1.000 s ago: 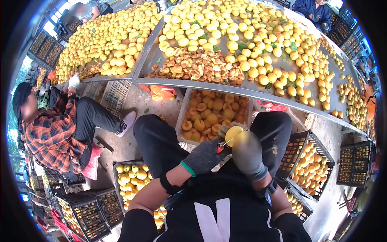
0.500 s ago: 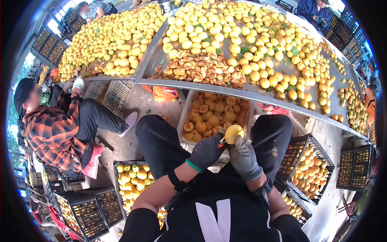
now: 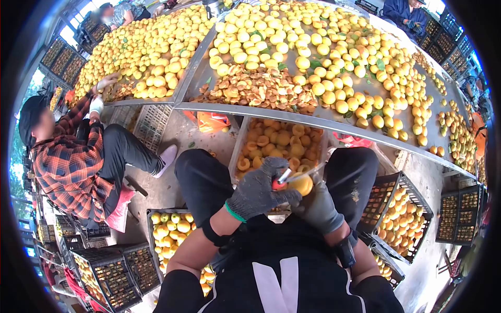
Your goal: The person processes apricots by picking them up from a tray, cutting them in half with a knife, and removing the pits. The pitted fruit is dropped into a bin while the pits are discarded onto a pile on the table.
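My left hand (image 3: 261,192), in a dark grey glove with a green cuff, is closed around a small knife (image 3: 278,182) with a red handle. Its blade is blurred and points to the right. Against the knife sits a yellow-orange apricot (image 3: 301,185), gripped by my right hand (image 3: 319,207) in a lighter grey glove. Both hands are close together above my lap. Just beyond them, under the table edge, a light-coloured crate (image 3: 237,151) holds apricot halves (image 3: 276,140).
Whole apricots, leaves and a heap of apricot pits (image 3: 261,87) cover the metal-edged table (image 3: 235,108) ahead. Black crates of fruit stand at my left (image 3: 151,221) and right (image 3: 425,208). A co-worker (image 3: 73,156) in a plaid shirt sits on the left.
My left hand has turned and shifted slightly up, bringing the red handle into fuller view. The apricot has tilted a little lower. The co-worker on the left has reached onto the table.
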A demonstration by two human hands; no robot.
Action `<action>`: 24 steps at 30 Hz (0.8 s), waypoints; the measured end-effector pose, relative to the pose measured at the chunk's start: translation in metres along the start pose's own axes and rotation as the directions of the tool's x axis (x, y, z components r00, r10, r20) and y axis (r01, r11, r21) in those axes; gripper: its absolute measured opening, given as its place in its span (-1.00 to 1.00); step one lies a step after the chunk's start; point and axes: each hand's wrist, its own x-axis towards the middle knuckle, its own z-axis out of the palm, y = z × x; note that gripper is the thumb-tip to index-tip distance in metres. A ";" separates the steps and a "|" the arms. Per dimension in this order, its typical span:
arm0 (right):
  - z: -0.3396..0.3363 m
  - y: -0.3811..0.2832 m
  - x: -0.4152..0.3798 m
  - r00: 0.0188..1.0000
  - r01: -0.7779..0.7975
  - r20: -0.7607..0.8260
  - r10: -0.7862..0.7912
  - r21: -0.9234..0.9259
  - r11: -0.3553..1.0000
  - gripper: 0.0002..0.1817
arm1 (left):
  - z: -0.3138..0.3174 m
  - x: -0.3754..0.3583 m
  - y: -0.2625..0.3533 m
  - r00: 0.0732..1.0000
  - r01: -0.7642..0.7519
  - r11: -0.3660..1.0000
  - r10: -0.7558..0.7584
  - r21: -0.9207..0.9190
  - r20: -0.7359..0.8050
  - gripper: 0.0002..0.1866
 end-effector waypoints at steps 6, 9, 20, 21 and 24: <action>0.003 0.011 -0.010 0.841 0.353 0.353 -0.410 -0.932 -0.076 -0.37 | -0.004 0.002 0.006 0.897 -0.441 0.838 0.400 0.321 0.189 -0.19; -0.002 0.012 -0.005 0.838 0.440 0.437 -0.325 -0.895 -0.070 -0.20 | -0.008 0.002 0.010 0.824 -0.565 0.745 0.524 0.355 0.214 -0.34; 0.037 0.006 -0.024 0.917 0.398 0.361 -0.173 -0.782 0.479 -0.46 | -0.005 -0.008 0.019 0.681 -0.698 0.589 0.721 0.408 0.125 -0.57; 0.037 0.007 -0.025 0.948 0.318 0.271 -0.166 -0.799 0.511 -0.50 | -0.003 -0.008 0.020 0.674 -0.698 0.590 0.732 0.405 0.094 -0.58; 0.026 0.018 -0.015 0.953 0.242 0.123 -0.276 -0.857 0.455 -0.60 | 0.005 -0.009 0.016 0.741 -0.614 0.714 0.668 0.336 -0.068 -0.62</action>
